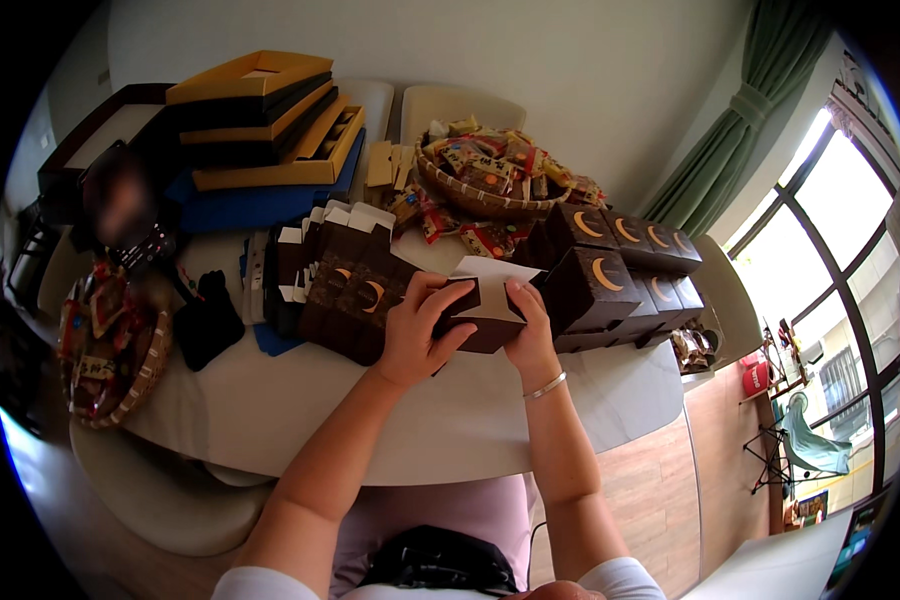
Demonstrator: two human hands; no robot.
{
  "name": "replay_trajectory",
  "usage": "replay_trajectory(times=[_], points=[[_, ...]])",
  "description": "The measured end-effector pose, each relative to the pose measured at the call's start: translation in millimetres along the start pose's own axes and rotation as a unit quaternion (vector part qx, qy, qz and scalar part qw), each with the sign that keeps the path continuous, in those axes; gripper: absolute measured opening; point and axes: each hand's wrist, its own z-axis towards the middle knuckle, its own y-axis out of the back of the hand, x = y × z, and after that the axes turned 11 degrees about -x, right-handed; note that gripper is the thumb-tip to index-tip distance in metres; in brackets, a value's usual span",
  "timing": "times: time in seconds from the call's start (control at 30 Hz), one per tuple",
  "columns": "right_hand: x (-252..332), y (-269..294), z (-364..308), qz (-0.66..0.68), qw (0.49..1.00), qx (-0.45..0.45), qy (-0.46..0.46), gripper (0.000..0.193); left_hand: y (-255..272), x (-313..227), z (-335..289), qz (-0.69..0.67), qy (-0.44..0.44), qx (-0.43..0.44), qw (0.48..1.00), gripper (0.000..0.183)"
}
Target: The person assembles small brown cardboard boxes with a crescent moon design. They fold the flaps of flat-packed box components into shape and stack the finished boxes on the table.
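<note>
Both my hands grip a small dark brown carton [485, 335] above the near side of the table. One pale flap [492, 268] stands up at its far edge, and other pale flaps lie across the top. My left hand [418, 330] holds the carton's left side, thumb and fingers pressed on it. On the opposite side, my right hand [532, 328] has its fingers around the edge. Just left of my hands lies a pile of flattened brown cartons [355, 290] with crescent prints. Folded cartons [595, 285] with the same crescent stand in stacked rows to the right.
A basket [490, 200] of wrapped snacks sits at the back, with another basket [135, 390] at the left edge. Gold-and-black trays [265, 130] are piled back left. A black cloth item [212, 320] lies on the white table [390, 430]. A person [120, 205] is at far left.
</note>
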Motion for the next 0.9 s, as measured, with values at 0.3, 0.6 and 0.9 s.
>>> replay_trajectory(times=[0.3,0.6,0.9], points=[[1,-6,3,-0.036,0.996,-0.075,-0.037,0.019,-6,3,-3,-0.028,0.12,0.013,0.992,0.028],[-9,6,17,-0.099,0.982,-0.138,-0.08,0.017,-10,24,-8,-0.088,0.292,0.065,0.95,0.03],[-19,-5,14,-0.046,0.983,-0.173,-0.035,0.02,-12,-9,1,0.145,0.148,0.065,0.976,0.088]])
